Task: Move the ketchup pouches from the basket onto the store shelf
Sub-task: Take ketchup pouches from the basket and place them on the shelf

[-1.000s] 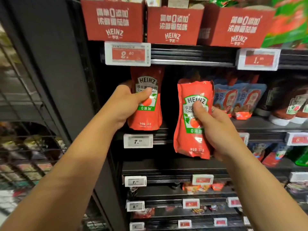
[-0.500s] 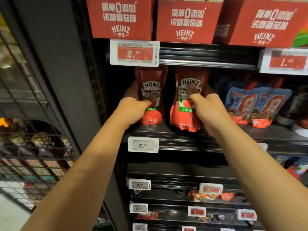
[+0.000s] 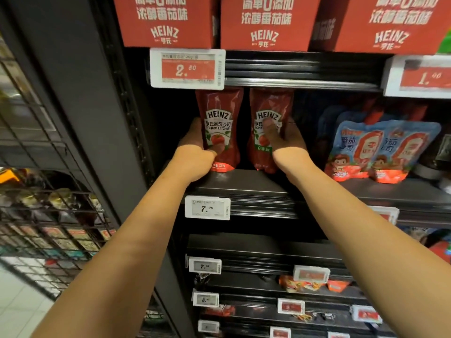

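Both hands grasp upright ketchup pouches on the dark store shelf (image 3: 244, 189). The left hand (image 3: 195, 152) wraps the lower part of the left pouch (image 3: 219, 128) from its left side, the thumb lying across the front just under the tomato picture and the fingers hidden behind. The right hand (image 3: 285, 140) clasps the right pouch (image 3: 266, 125) from its right side, the thumb pressed over the label's middle and the fingers curled round the back; a thin ring shows on one finger. The two pouches stand side by side, close but with a narrow dark gap between them, their bases resting on the shelf board near its left end. Each pouch is glossy red, narrower at the top and wider at the foot, with a white-edged label reading HEINZ, Chinese characters, TOMATO KETCHUP, a tomato picture and a green band; small print runs along the bottom edge. Their tops reach up under the shelf above. A price tag reading 7.99 (image 3: 207, 208) sits on the shelf edge below the left pouch, and a red tag reading 2.80 (image 3: 187, 69) hangs just above it. Red Heinz cartons (image 3: 264, 23) line the shelf overhead. To the right, well apart, stand blue-and-red sauce pouches (image 3: 380, 152). A wire rack (image 3: 48, 215) stands at far left.
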